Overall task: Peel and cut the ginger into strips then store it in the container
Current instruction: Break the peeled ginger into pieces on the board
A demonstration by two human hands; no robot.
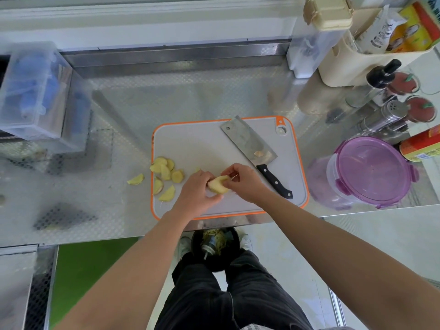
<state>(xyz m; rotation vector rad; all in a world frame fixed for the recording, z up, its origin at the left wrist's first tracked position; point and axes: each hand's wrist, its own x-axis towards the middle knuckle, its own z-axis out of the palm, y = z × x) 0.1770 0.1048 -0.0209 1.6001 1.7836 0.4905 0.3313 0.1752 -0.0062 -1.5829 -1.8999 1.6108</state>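
over cutting board, left hand grips ginger piece, right hand apparently pinches it

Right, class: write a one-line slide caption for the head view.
Left hand and right hand hold a ginger piece over the cutting board; cleaver lies on it, container alongside.

A pale yellow ginger piece is being held over the cutting board. Ginger slices are being supported at its left edge. The purple-lidded container is being carried, closed, by the table at the right.
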